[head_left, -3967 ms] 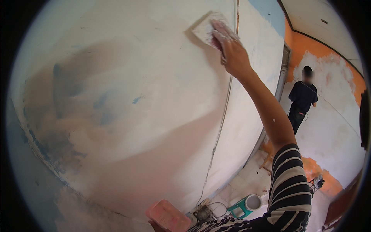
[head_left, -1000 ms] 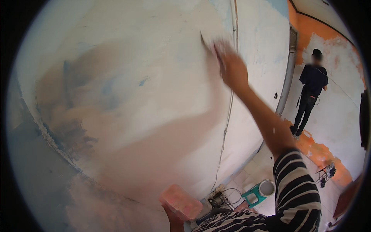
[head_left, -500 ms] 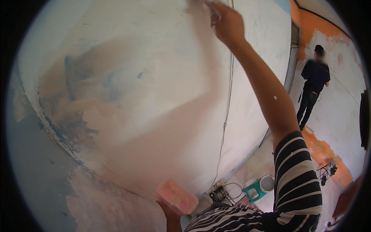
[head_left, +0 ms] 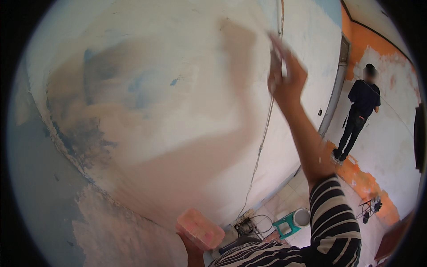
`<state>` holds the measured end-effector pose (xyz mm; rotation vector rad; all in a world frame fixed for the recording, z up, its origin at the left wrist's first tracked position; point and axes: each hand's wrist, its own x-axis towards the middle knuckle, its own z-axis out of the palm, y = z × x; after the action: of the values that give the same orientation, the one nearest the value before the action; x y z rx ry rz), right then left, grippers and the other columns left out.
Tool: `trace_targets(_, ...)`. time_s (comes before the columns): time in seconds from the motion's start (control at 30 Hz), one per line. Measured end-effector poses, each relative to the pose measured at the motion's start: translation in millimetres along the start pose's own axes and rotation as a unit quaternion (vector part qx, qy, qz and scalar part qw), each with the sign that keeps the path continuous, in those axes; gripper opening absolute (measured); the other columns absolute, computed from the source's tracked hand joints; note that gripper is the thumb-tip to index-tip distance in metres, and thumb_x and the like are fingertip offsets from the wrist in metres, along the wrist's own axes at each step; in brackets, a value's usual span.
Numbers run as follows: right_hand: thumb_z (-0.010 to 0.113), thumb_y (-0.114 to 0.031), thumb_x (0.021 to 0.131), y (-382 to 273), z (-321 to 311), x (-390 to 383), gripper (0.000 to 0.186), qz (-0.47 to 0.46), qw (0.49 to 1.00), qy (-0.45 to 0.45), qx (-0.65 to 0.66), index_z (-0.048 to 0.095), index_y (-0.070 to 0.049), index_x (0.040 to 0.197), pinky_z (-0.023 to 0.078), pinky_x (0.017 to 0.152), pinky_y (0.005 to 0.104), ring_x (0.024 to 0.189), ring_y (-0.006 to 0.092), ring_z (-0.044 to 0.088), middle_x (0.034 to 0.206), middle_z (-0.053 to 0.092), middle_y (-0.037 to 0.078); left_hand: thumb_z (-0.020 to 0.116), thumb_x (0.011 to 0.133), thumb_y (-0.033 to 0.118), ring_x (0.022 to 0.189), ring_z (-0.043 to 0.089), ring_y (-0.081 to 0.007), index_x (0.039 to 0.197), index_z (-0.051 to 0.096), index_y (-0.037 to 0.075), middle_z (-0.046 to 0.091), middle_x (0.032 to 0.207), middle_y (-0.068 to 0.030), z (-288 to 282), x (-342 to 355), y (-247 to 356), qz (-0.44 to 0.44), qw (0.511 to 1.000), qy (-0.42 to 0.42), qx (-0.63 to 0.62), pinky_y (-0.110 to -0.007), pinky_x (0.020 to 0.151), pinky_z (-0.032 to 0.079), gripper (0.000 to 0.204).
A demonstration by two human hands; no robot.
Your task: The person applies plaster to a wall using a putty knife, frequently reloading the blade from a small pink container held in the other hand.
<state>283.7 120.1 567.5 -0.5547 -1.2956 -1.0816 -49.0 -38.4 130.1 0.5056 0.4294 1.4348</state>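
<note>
Low in the view, my left hand grips a pink rectangular plastic tub from its left side and below. Up on the right, my right hand is raised in front of the white, patchily coated wall. Its fingers are closed on a thin, flat, pinkish tool, smeared by motion, so its exact kind does not show. Whether the tool touches the wall cannot be seen. The shadow of my arm falls across the wall.
A cable runs down the wall. On the floor are a green plastic stool, a pale bucket and a small machine with a cord. A co-worker in dark clothes stands at the far wall on the right.
My right hand has come down and to the right with the tool, drawing back from the upper wall. My left hand and the tub stay nearly in place.
</note>
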Motion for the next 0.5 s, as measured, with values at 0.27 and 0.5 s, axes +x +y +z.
trace_targets(0.27,0.065,-0.008,0.085,-36.1,18.7,-94.0,0.056,0.034,0.957,-0.284,-0.057,0.059,-0.023,0.139,0.042,0.105,0.0465,0.137,0.0287,0.05,0.145,0.056,0.005,0.046,0.087,0.08,0.129,0.048,-0.0294,0.149,0.036,0.017,0.047,0.142,-0.0073,-15.9,-4.8,-8.8,-0.009,0.999,0.022,-0.035,-0.051,0.105,0.045,0.089)
trace_targets(0.5,0.065,0.003,0.081,-92.5,-49.7,-140.4,0.049,0.069,0.961,-0.267,0.0,0.067,-0.013,0.127,0.055,0.08,0.0369,0.104,0.0252,0.07,0.125,0.069,0.008,0.048,0.086,0.081,0.126,0.05,-0.0283,0.149,0.037,0.016,0.051,0.137,-0.0071,-0.9,-10.9,-0.7,0.034,0.998,0.028,0.045,-0.051,0.103,0.046,0.091)
